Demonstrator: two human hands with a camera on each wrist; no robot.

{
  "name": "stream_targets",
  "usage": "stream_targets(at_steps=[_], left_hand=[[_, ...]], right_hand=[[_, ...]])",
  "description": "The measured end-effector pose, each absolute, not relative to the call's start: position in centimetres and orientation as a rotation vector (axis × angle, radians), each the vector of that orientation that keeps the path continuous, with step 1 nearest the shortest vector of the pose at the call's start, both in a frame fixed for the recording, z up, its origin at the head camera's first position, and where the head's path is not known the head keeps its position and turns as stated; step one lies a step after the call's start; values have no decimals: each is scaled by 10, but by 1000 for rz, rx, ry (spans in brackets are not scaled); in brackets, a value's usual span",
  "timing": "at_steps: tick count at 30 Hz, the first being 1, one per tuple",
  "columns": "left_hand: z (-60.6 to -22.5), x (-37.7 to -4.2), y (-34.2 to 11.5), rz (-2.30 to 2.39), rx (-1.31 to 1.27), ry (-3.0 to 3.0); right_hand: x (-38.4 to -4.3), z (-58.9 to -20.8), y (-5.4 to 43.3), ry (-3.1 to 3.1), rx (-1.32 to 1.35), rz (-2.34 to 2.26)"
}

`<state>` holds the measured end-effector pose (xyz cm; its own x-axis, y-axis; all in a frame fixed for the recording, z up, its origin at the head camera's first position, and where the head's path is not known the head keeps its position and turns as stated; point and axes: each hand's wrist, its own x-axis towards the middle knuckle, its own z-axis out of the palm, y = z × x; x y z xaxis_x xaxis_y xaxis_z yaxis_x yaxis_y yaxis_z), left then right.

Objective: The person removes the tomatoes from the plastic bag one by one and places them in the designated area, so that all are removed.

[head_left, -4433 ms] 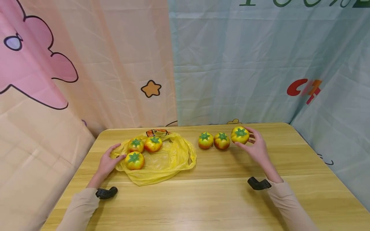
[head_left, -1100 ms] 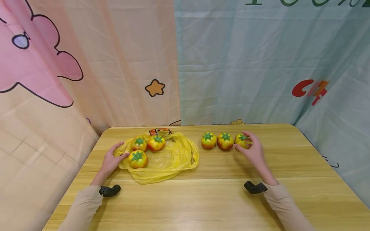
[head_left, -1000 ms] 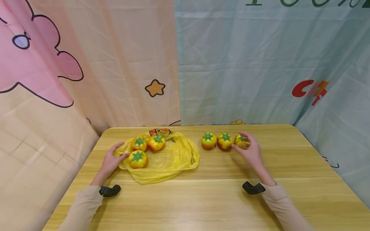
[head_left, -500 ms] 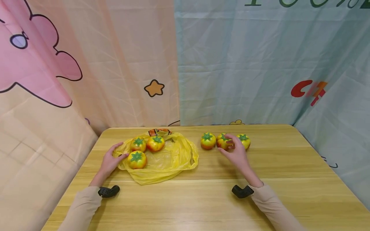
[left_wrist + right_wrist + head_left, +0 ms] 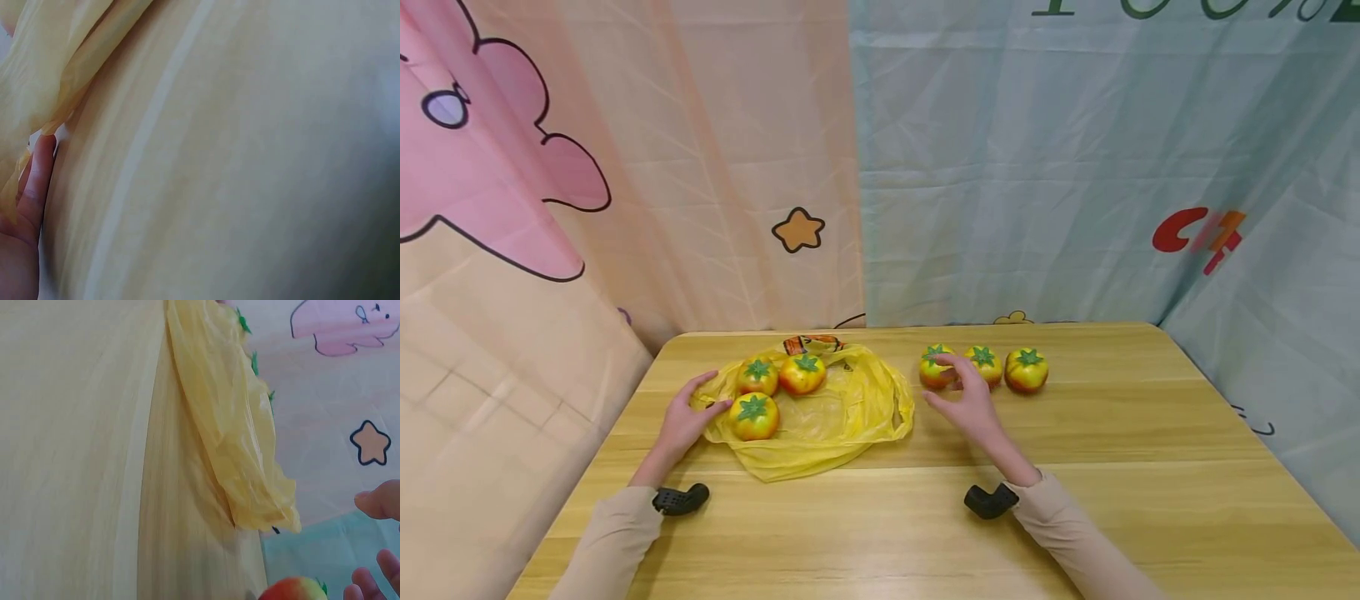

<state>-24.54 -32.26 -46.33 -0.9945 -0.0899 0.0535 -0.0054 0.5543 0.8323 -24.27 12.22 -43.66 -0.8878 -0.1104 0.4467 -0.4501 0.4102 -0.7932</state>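
My right hand [image 5: 967, 404] is at the leftmost tomato [image 5: 930, 377] of a row, thumb and fingers spread, partly covering it. The right wrist view shows that hand's thumb [image 5: 381, 500] apart from the red-yellow tomato [image 5: 292, 590]. Beside it in the row are a middle tomato [image 5: 987, 367] and a right tomato [image 5: 1027, 370], all with green star-shaped tops. My left hand [image 5: 681, 423] touches the left edge of a yellow plastic bag [image 5: 842, 450], its thumb straight. Three more tomatoes lie on the bag's left part, among them the front one [image 5: 755, 417].
The wooden table [image 5: 865, 533] runs back to a printed cloth curtain [image 5: 1000, 167], which also covers both sides. Black wrist devices sit at the left cuff [image 5: 681, 500] and the right cuff [image 5: 992, 502]. An orange printed patch [image 5: 812, 343] shows on the bag's far edge.
My right hand held a raised tomato at first, set it down at the row's right end and let go. It has since moved left past the middle tomato. My left hand stays put.
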Motion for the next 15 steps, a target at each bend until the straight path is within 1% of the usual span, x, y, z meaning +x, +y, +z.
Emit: stream_targets(at_steps=[15], left_hand=[[-464,-245,-323,-1431,54,-2678]], right_hand=[[-241,-435,70,-2370,612,1587]])
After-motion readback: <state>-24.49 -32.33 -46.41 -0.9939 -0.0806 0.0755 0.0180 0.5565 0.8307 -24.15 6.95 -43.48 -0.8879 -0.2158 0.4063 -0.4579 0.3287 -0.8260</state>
